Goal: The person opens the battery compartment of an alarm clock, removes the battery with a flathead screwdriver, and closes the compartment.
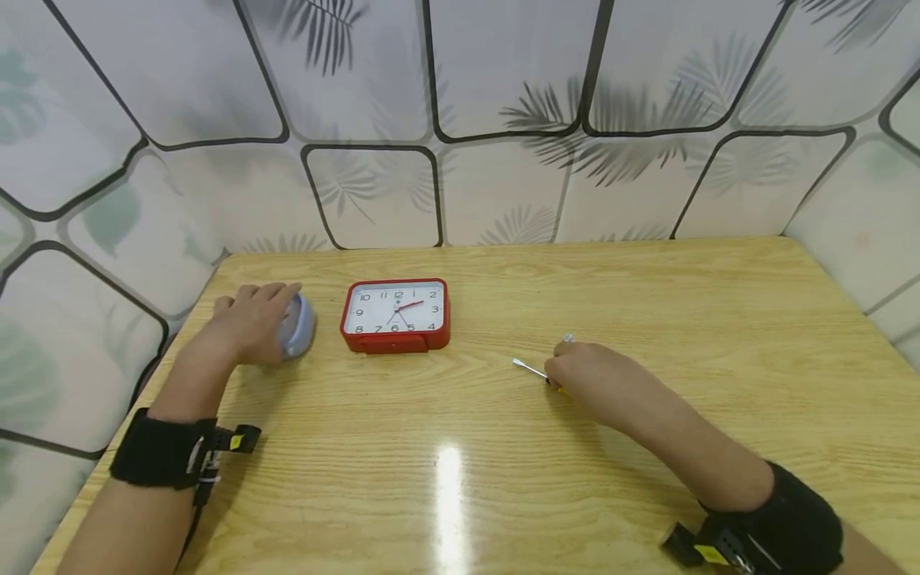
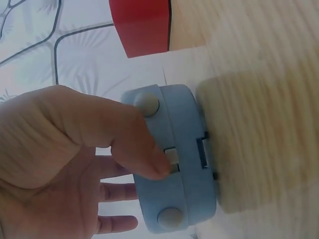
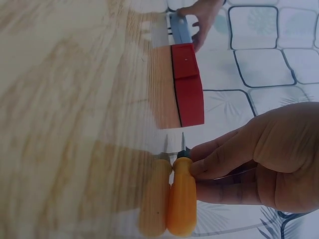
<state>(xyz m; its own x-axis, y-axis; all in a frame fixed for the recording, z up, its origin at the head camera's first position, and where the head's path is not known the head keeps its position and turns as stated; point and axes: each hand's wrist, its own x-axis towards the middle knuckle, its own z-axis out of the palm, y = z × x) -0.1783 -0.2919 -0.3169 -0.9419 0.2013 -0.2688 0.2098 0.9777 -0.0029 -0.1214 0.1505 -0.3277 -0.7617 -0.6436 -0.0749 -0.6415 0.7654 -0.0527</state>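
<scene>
My left hand [image 1: 247, 323] holds a small light blue alarm clock [image 1: 299, 329] at the left of the table. In the left wrist view the thumb presses the side of the blue clock [image 2: 177, 194] by a small switch, with the other fingers behind it. My right hand [image 1: 596, 382] pinches a screwdriver [image 1: 530, 368] low over the table, its metal tip pointing left. The right wrist view shows its orange-yellow handle [image 3: 182, 204] between thumb and fingers, at the table surface. Between the hands stands a red alarm clock [image 1: 395, 315] with a white dial.
The wooden table [image 1: 359, 447] reaches back to a patterned wall covering [image 1: 503, 192]. A small pale object [image 1: 569, 338] shows just beyond the right hand; its kind cannot be made out. Black straps with small cameras [image 1: 161, 449] circle both wrists.
</scene>
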